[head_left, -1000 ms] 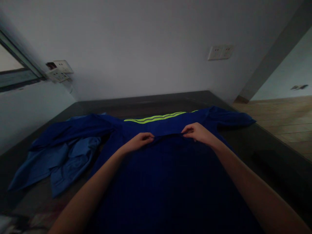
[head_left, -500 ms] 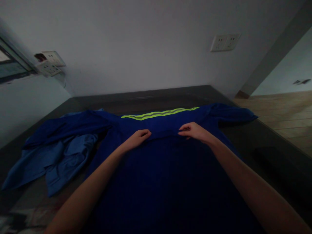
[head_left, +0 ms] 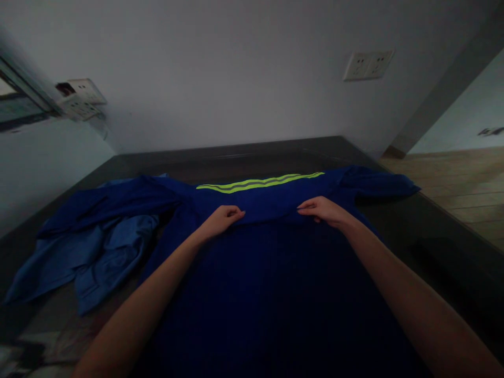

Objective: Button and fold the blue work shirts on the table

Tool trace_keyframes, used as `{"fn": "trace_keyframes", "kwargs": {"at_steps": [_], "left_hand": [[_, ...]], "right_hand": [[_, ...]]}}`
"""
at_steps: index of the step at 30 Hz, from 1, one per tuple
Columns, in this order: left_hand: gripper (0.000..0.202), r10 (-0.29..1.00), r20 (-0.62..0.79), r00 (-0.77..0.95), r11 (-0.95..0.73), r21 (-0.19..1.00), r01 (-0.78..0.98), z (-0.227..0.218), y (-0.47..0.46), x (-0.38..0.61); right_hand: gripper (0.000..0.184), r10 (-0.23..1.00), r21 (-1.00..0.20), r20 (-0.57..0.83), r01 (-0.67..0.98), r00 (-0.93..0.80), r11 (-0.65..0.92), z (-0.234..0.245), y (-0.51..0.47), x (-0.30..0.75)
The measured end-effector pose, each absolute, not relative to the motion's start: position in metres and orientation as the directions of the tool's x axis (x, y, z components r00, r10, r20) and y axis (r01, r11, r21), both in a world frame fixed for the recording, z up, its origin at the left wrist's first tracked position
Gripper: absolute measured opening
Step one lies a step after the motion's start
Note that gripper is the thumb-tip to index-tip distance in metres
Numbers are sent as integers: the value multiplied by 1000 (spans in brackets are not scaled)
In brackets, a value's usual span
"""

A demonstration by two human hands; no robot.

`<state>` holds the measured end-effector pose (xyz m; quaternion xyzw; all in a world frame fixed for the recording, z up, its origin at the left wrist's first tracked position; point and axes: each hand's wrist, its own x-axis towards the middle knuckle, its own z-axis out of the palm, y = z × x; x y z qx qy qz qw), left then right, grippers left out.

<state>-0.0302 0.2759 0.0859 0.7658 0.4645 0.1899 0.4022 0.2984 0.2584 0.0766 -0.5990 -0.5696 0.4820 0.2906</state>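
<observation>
A dark blue garment [head_left: 268,283] with a neon yellow-green striped band [head_left: 260,182] lies spread across a dark table [head_left: 244,157]. My left hand [head_left: 221,218] pinches the folded edge of the cloth left of the middle, fingers curled closed. To the right on the same folded edge rests my right hand [head_left: 323,210], with its fingers closed on the fabric. Both forearms stretch over the garment toward me.
A lighter blue garment [head_left: 90,252] lies crumpled at the table's left. Wall sockets [head_left: 368,65] sit on the back wall, and another socket block [head_left: 79,97] on the left wall by a window. A dark flat object [head_left: 444,257] lies at the right; wooden floor beyond.
Both hands moved slightly farther from me along with the folded edge, and the right hand shifted a little right. The view tilted up a bit.
</observation>
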Motion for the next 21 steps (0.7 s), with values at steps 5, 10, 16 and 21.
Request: {"fn": "trace_keyframes", "kwargs": {"at_steps": [5, 10, 16, 21], "left_hand": [[41, 869, -76, 489, -248, 788, 563, 92, 278, -35], [33, 900, -70, 430, -173, 848, 501, 86, 280, -36], [36, 902, -124, 414, -156, 800, 579, 80, 280, -34], [38, 899, -132, 417, -165, 781, 602, 84, 284, -41]], "right_hand": [[19, 942, -917, -313, 297, -123, -266, 79, 258, 300], [23, 936, -936, -315, 214, -154, -280, 86, 253, 288], [19, 980, -911, -201, 370, -15, -181, 79, 252, 276], [22, 986, -889, -168, 430, 12, -156, 76, 251, 275]]}}
